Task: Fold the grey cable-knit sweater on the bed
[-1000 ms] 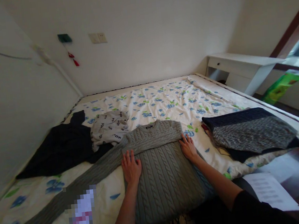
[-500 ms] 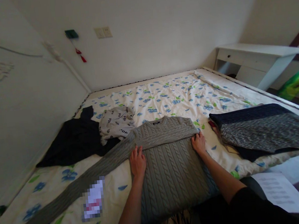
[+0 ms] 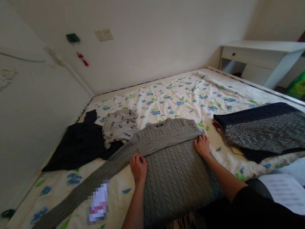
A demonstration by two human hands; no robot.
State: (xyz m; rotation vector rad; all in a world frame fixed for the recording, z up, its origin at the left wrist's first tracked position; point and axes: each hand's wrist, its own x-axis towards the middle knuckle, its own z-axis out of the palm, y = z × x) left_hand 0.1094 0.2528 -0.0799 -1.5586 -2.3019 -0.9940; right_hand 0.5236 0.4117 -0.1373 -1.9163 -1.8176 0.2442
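Observation:
A grey cable-knit sweater (image 3: 174, 177) lies spread on the bed, neckline away from me. One sleeve is folded across its chest; the other stretches out to the lower left. My left hand (image 3: 139, 168) is at the sweater's left side, below the shoulder, its fingers curled in and closed on the knit edge. At the opposite side, my right hand (image 3: 202, 145) has its fingers bent around the edge by the end of the folded sleeve. The hem hangs toward me at the bed's near edge.
Left of the sweater lie a black garment (image 3: 73, 145) and a grey printed garment (image 3: 121, 126). A folded dark knit garment (image 3: 272, 130) rests at the right, above printed paper (image 3: 289, 191). A white desk (image 3: 260, 55) stands beyond the floral bedsheet (image 3: 167, 98).
My left hand's fingers were laid out flat on the sweater and are now curled in at its edge. My right hand stays at the right edge. The view has shifted slightly.

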